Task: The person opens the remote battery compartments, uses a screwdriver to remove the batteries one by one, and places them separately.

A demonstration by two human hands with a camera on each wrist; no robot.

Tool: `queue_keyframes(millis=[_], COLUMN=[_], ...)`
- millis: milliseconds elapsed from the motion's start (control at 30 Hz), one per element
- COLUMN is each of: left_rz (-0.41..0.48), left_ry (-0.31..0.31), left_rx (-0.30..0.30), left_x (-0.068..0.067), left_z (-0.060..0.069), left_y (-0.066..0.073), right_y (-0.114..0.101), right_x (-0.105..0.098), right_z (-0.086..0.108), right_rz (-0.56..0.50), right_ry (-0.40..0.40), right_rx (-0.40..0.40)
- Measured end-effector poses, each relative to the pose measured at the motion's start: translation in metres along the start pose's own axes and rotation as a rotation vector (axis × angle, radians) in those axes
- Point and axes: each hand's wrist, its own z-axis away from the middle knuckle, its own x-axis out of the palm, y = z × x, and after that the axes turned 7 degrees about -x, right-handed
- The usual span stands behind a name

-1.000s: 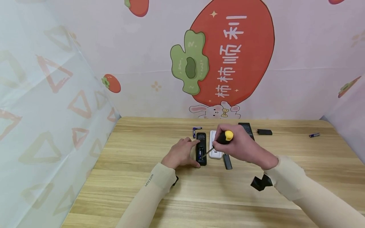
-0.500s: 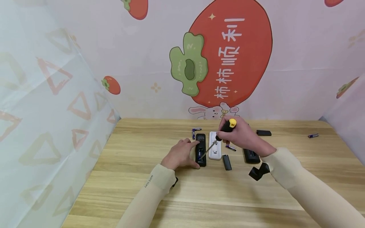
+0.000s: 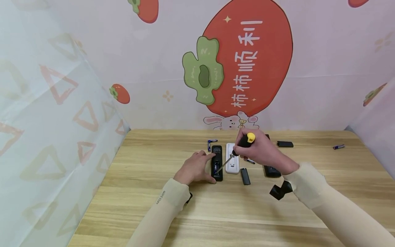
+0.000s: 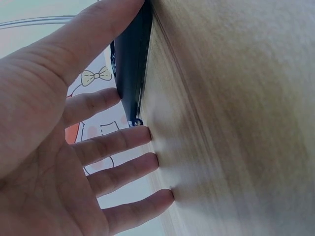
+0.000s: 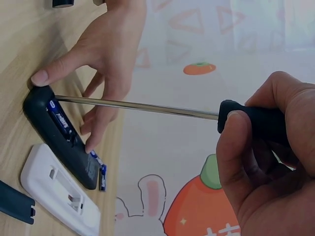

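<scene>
My left hand (image 3: 195,168) steadies a black remote control (image 3: 218,158) lying on the wooden table, its battery compartment uncovered. In the left wrist view its fingers are fairly straight, with the thumb at the remote's near end and the index finger along its side. My right hand (image 3: 258,149) grips a screwdriver (image 3: 246,142) with a black and yellow handle. The slanting metal shaft reaches down to the near end of the compartment. A blue battery (image 5: 60,118) sits in that compartment, close to the screwdriver's tip in the right wrist view.
Right of the black remote lies a white remote (image 3: 232,169). Beyond it are a dark battery cover (image 3: 245,176), another black remote (image 3: 272,171) partly under my hand, and a second cover (image 3: 285,144). Loose batteries (image 3: 209,146) lie behind; another battery (image 3: 338,146) is far right.
Over the second, my right hand tilted the screwdriver's handle and shifted slightly right, its tip staying near the compartment's end. The left hand kept its place on the remote.
</scene>
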Motion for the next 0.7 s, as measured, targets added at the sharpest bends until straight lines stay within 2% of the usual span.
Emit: queue_keyframes(millis=[400,700], left_rz=[0.009,0.015], left_ry=[0.001,0.000], left_rx=[0.003,-0.006], left_x=[0.000,0.001], left_z=[0.000,0.000], left_y=[0.000,0.000], right_y=[-0.007,-0.013], right_x=[0.010,0.018], right_z=[0.012,0.017], right_rz=[0.090,0.147], right_ry=[0.024,0.043], right_rx=[-0.086,-0.207])
